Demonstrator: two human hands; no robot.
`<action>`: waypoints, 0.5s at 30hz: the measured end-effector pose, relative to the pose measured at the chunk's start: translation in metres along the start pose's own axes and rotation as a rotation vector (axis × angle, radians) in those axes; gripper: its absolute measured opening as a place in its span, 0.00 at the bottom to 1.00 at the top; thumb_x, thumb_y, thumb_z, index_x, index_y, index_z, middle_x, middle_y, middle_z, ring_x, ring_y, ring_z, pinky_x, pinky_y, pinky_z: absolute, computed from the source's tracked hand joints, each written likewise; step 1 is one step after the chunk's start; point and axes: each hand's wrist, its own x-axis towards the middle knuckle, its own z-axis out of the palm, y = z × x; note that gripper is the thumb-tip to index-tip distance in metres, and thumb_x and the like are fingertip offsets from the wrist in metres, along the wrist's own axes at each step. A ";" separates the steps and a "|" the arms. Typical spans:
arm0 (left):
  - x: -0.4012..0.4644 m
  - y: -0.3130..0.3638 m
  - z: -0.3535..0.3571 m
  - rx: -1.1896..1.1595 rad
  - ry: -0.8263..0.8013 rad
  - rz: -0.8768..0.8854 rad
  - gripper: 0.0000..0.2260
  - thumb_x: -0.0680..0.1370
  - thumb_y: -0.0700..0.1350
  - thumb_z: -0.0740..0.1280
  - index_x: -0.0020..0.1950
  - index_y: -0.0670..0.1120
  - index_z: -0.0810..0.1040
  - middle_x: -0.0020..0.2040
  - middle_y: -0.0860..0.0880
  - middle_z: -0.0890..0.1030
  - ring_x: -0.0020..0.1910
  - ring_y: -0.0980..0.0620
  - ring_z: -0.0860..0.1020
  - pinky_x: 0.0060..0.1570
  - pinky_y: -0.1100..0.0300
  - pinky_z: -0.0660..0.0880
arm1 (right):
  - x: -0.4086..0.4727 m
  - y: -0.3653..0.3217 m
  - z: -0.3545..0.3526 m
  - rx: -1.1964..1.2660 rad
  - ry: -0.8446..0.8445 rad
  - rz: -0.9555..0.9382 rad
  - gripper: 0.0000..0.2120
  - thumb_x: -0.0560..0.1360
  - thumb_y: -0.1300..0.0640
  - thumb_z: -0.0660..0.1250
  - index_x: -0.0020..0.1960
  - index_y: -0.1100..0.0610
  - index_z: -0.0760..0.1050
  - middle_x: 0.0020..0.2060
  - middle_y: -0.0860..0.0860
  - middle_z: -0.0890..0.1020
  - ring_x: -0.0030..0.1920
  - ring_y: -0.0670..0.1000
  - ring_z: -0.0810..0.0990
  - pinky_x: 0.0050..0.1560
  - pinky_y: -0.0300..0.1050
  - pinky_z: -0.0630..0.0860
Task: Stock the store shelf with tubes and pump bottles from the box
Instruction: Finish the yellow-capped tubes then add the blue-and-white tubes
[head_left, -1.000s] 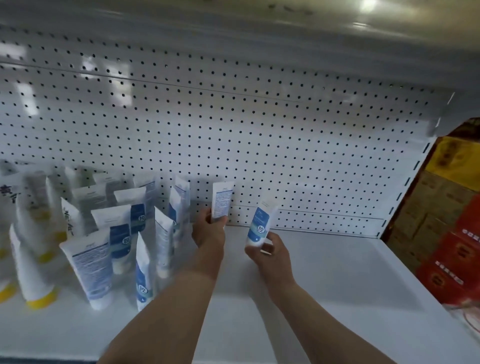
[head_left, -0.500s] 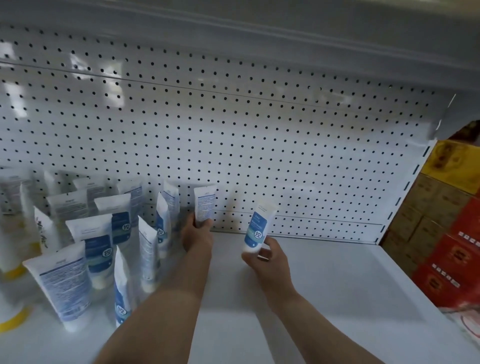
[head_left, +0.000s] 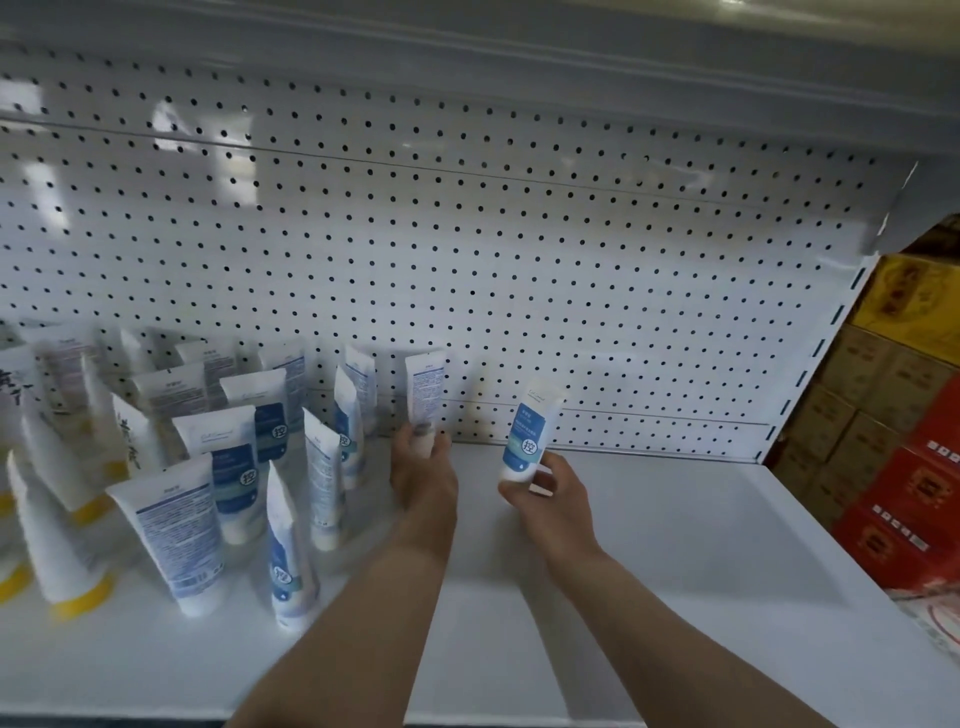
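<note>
Nearest, crowded front tubes (head_left: 176, 530) standing cap-down on the shelf (head_left: 675, 545), some tilted: likely to topple in a chain if brushed by the left forearm. Further in, left hand (head_left: 423, 473) closed round the base of a white tube (head_left: 425, 395), upright just before the pegboard (head_left: 519, 260); released off-balance, apt to fall against its neighbours. Right hand (head_left: 545, 493) pinching a blue-labelled tube (head_left: 532, 436) by its cap end, leaning, perhaps clear of the shelf; loose hold, risk of slipping. No box in view.

Glossy plastic tubes (head_left: 530, 434) stand on a smooth painted-metal shelf (head_left: 675, 519).
</note>
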 end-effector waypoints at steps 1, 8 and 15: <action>-0.007 0.000 -0.003 -0.020 0.003 -0.001 0.17 0.76 0.45 0.71 0.65 0.49 0.76 0.61 0.50 0.79 0.54 0.50 0.78 0.56 0.57 0.75 | -0.002 -0.003 0.001 0.000 0.000 0.004 0.18 0.70 0.56 0.76 0.57 0.45 0.77 0.49 0.43 0.83 0.49 0.43 0.82 0.55 0.48 0.80; -0.039 0.002 -0.034 -0.069 -0.020 -0.007 0.16 0.80 0.41 0.66 0.68 0.42 0.73 0.65 0.46 0.77 0.62 0.50 0.76 0.60 0.60 0.70 | -0.003 -0.012 0.015 -0.028 -0.036 0.016 0.18 0.70 0.55 0.77 0.57 0.46 0.76 0.49 0.44 0.84 0.51 0.45 0.82 0.56 0.47 0.78; -0.062 -0.010 -0.057 0.055 -0.071 0.018 0.14 0.83 0.45 0.59 0.69 0.48 0.70 0.61 0.53 0.74 0.56 0.57 0.73 0.53 0.69 0.65 | 0.010 -0.015 0.045 -0.076 -0.121 0.010 0.19 0.69 0.55 0.77 0.57 0.46 0.77 0.51 0.45 0.84 0.52 0.48 0.82 0.59 0.51 0.79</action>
